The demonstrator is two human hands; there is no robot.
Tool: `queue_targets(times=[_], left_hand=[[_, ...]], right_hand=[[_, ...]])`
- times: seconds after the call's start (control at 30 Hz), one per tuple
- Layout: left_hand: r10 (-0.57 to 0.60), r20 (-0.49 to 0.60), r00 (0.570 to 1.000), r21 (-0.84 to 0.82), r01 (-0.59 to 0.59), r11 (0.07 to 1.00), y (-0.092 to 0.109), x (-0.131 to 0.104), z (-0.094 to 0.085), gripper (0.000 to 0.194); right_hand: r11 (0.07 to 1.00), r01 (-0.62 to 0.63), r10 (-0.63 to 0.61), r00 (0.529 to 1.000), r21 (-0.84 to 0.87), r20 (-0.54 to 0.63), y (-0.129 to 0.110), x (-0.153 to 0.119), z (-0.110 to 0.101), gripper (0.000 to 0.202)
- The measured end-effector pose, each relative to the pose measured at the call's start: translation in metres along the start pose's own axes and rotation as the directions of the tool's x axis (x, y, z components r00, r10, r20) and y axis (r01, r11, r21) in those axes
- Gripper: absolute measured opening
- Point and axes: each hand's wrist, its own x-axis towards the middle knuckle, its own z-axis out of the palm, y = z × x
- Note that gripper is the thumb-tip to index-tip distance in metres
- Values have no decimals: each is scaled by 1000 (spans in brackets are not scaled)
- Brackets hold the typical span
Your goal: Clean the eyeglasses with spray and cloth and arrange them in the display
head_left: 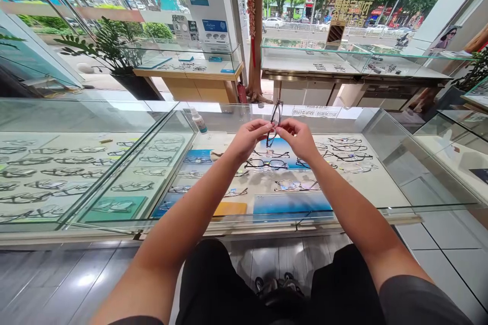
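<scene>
Both my hands are raised over the glass display case [381, 162], pinching one pair of dark-framed glasses [279, 110]. My left hand [249, 134] holds it from the left side, fingers closed near its middle. From the right side, my right hand [298, 138] has thumb and fingertips on the same frame. The glasses are turned on end, one part above my fingers and another below them. Behind the glass below lie several rows of glasses, among them a black-rimmed pair [266, 164] under my hands.
A small spray bottle [199, 121] stands at the case's back left. Another glass case with glasses [41, 172] adjoins on the left. Beyond are two more display counters [202, 73], a potted plant [114, 56] and a wooden post [256, 25].
</scene>
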Motion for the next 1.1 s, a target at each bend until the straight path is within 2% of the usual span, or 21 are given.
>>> queue_targets(times=[0.17,0.33,0.43,0.53,0.63,0.77,0.87,0.97,1.03,1.1], left_hand=[[-7,63,998,48,4,999,0,-2,-1,33],[25,-4,1000,103,-25,994,-4,2,-2,33],[37,-26,999,115,-34,993,-5,4,-5,37],[63,-13,998,148,-61,987,-7,6,-9,41],[81,17,997,199,-83,976,-9,6,-12,43],[56,57,997,185,-66,981,-11,6,-12,44],[67,41,997,138,-72,988,-13,6,-11,46],[82,38,996,124,-86,989,-13,6,-9,48],[87,79,993,127,-97,987,-13,5,-7,49],[87,128,988,135,-104,985,-13,3,-5,50]], right_hand=[[999,-32,33,998,24,-46,4,4,-5,27],[998,-58,55,990,-16,-129,5,7,-12,23],[993,-93,74,970,-71,-230,6,7,-19,24],[976,-51,-29,933,-213,-359,7,8,-26,24],[948,21,-160,893,-317,-420,8,10,-30,27],[946,71,-200,895,-315,-398,8,10,-29,28],[948,93,-209,905,-306,-372,7,8,-24,17],[948,104,-188,945,-301,-267,6,6,-16,15],[955,108,-162,971,-277,-177,6,4,-11,19],[963,99,-137,981,-250,-138,7,4,-7,20]])
